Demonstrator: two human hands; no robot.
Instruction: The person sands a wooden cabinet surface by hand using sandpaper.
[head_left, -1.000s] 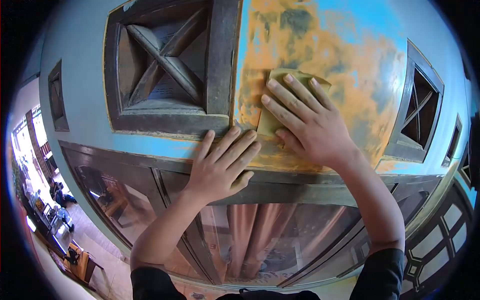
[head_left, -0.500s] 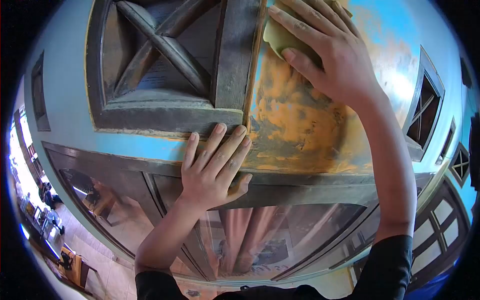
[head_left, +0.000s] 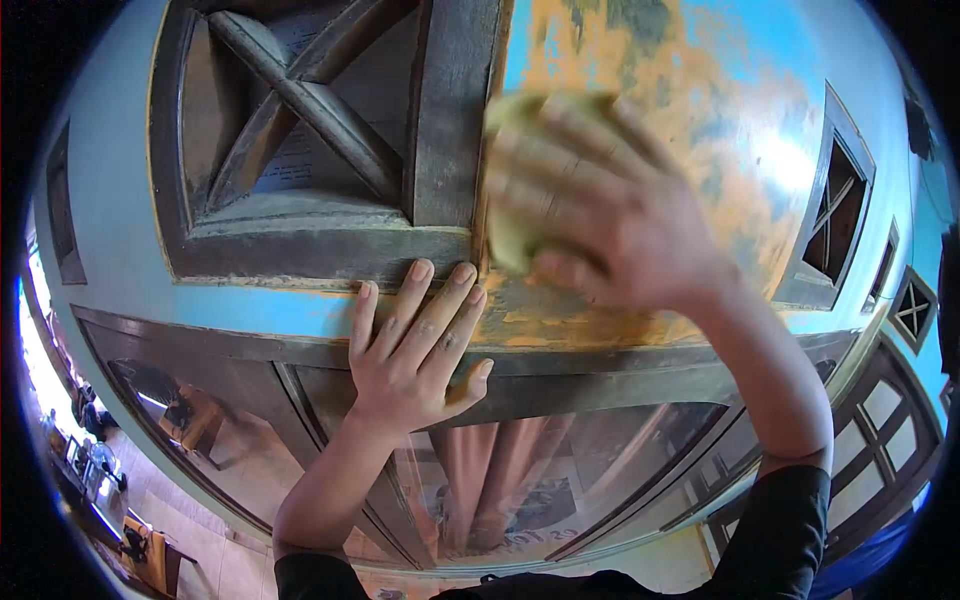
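My right hand point(head_left: 620, 225), blurred by motion, presses a yellow-green sheet of sandpaper point(head_left: 508, 235) against the wall, its fingers spread across the sheet. Around it the wall patch point(head_left: 700, 120) is mottled with orange, grey and blue. My left hand point(head_left: 415, 355) lies flat with fingers apart, holding nothing. Its fingertips touch the wall just under the dark wooden vent frame point(head_left: 320, 258), and its palm rests over the brown beam point(head_left: 560, 390) below.
A glass window point(head_left: 560, 480) with pinkish curtains sits beneath the beam. On the right are another crossed wooden vent point(head_left: 832, 215) and a paned door point(head_left: 870, 430). A tiled floor point(head_left: 215, 505) with furniture shows at lower left.
My right hand and the sandpaper have moved down and somewhat left along the wall. My left hand stays on the same spot while the view has shifted slightly.
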